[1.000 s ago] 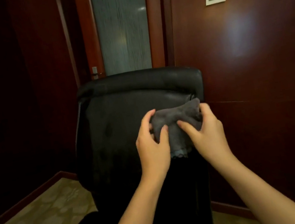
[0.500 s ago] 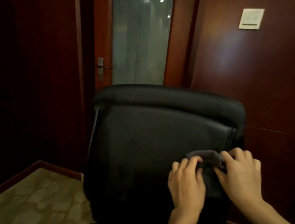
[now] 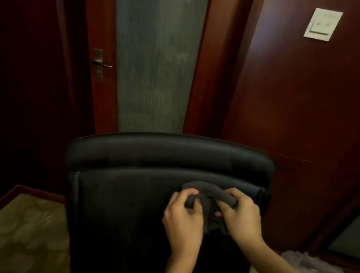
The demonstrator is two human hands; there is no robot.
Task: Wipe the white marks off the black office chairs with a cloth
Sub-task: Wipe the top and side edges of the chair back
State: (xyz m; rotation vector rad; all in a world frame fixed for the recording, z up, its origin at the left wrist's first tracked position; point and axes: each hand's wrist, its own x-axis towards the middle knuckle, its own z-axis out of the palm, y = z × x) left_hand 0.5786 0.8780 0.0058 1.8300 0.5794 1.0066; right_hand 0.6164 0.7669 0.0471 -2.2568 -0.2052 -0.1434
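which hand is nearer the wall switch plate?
Right. The right hand grips the cloth on the side toward the switch plate, which is up and to its right; the left hand sits farther left.

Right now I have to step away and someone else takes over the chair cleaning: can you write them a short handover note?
Left hand: grips the left end of the grey cloth.
Right hand: grips its right end. The cloth is bunched between the hands, in front of the black chair backrest's lower right part.
Done: cannot tell; no white marks show on the backrest in this dim light.
Left: finish bunching the cloth, check the backrest, wipe any marks. No other chair is in view.
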